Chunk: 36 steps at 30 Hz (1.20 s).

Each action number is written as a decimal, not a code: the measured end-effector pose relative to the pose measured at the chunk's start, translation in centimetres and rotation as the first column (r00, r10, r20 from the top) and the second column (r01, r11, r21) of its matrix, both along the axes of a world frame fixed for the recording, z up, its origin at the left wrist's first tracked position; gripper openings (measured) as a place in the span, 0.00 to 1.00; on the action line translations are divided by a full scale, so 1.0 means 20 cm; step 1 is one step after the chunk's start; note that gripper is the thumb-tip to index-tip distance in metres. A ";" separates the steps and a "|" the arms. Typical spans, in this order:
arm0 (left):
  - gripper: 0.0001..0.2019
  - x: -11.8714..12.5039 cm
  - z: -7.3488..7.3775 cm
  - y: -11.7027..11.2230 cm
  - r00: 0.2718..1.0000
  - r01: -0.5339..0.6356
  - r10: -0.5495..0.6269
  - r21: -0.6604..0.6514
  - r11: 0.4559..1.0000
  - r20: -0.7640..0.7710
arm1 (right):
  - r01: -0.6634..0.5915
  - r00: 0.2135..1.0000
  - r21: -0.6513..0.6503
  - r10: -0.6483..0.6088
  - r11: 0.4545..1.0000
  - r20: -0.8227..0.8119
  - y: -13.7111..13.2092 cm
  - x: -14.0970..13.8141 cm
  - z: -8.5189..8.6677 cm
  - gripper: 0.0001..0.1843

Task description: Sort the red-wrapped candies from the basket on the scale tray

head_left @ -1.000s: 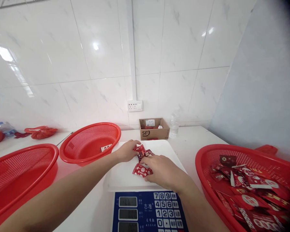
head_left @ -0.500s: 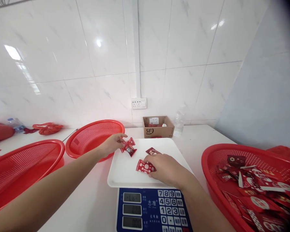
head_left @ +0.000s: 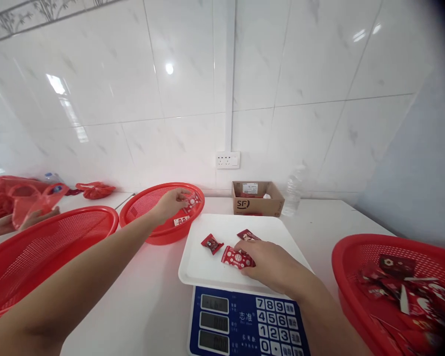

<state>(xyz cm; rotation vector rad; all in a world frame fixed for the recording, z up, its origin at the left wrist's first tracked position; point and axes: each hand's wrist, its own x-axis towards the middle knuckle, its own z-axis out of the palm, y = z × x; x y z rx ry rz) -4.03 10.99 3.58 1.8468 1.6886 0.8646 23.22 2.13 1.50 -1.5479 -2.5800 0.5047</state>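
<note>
While the right hand (head_left: 270,259) is grasping a spotted packet (head_left: 232,257) on the white tray (head_left: 203,272), the left hand (head_left: 170,203) is reaching over a red basket (head_left: 161,239). Another packet (head_left: 193,201) is showing at its fingertips; whether it is being gripped, I cannot tell.

One packet (head_left: 234,257) is red with white circles, the tray (head_left: 228,226) white, the panel (head_left: 242,326) blue.

Dotted packet (head_left: 233,257), red sweet (head_left: 212,244) (just beside), on tray (head_left: 198,269)
</note>
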 end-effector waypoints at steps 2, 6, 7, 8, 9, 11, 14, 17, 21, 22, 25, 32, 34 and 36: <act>0.16 -0.09 0.03 0.02 0.990 -0.076 0.083 0.064 0.995 -0.112 | 0.008 1.000 -0.013 -0.008 1.000 0.008 0.00 0.00 0.01 0.20; 0.16 -0.10 0.01 -0.04 0.950 0.010 0.028 0.117 0.993 -0.311 | 0.010 1.000 -0.015 -0.010 1.000 0.003 0.00 -0.01 0.01 0.18; 0.15 -0.06 -0.01 -0.08 0.937 0.082 -0.042 0.099 0.992 -0.348 | 0.016 1.000 -0.011 -0.015 1.000 0.004 0.00 -0.01 0.01 0.17; 0.15 -0.01 -0.04 -0.11 0.917 0.165 -0.128 0.067 0.984 -0.378 | 0.021 1.000 -0.005 -0.021 1.000 0.002 0.00 -0.01 0.01 0.16; 0.16 0.04 -0.06 -0.15 0.887 0.258 -0.228 0.021 0.966 -0.402 | 0.024 1.000 0.005 -0.024 1.000 -0.004 0.00 -0.01 0.00 0.16; 0.21 0.16 -0.10 -0.22 0.805 0.417 -0.408 -0.079 0.906 -0.431 | 0.022 1.000 0.014 -0.022 1.000 -0.019 0.01 -0.01 -0.01 0.16; 0.21 0.28 -0.15 -0.27 0.695 0.541 -0.561 -0.185 0.820 -0.450 | 0.021 0.999 0.002 -0.021 1.000 -0.045 0.02 0.00 -0.02 0.15; 0.19 0.34 -0.17 -0.26 0.664 0.550 -0.570 -0.200 0.811 -0.485 | 0.015 0.998 -0.003 -0.015 1.000 -0.066 0.02 0.01 -0.02 0.15; 0.19 0.35 -0.19 -0.24 0.661 0.530 -0.534 -0.177 0.829 -0.527 | 0.016 0.998 0.005 -0.015 1.000 -0.060 0.03 0.01 -0.03 0.16; 0.20 0.36 -0.19 -0.24 0.664 0.525 -0.524 -0.167 0.835 -0.534 | 0.015 0.998 0.007 -0.015 1.000 -0.055 0.03 0.01 -0.03 0.17; 0.20 0.34 -0.18 -0.23 0.689 0.477 -0.453 -0.118 0.871 -0.565 | 0.020 0.998 0.007 -0.019 1.000 -0.061 0.03 0.01 -0.03 0.21; 0.18 0.06 -0.03 -0.05 0.771 0.161 -0.076 0.079 0.984 -0.632 | 0.176 0.979 0.027 -0.172 0.984 -0.109 0.02 0.10 0.02 0.17; 0.18 0.00 -0.01 0.00 0.779 0.093 -0.014 0.094 0.991 -0.626 | 0.234 0.971 0.051 -0.230 0.971 -0.069 0.03 0.12 0.02 0.17; 0.19 0.01 -0.02 0.01 0.785 0.106 -0.029 0.089 0.990 -0.619 | 0.280 0.960 0.062 -0.279 0.958 -0.028 0.04 0.14 0.02 0.19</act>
